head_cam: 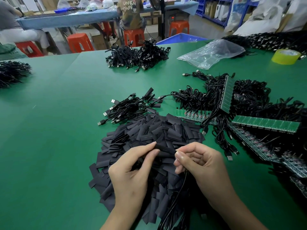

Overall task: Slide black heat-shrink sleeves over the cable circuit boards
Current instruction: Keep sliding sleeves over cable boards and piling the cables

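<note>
Our left hand [131,173] and right hand [204,170] pinched one black sleeve [166,149] by its ends over the sleeve pile [149,130], cable bundles [127,108] at twelve, circuit-board strips [265,125] at three, all on the green table [58,113], orange stools [79,42] beyond.

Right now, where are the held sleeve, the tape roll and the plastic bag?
sleeve [164,149], head view, middle of the tube.
tape roll [284,60], head view, outer yellow side.
plastic bag [214,52], head view, crumpled middle.
</note>
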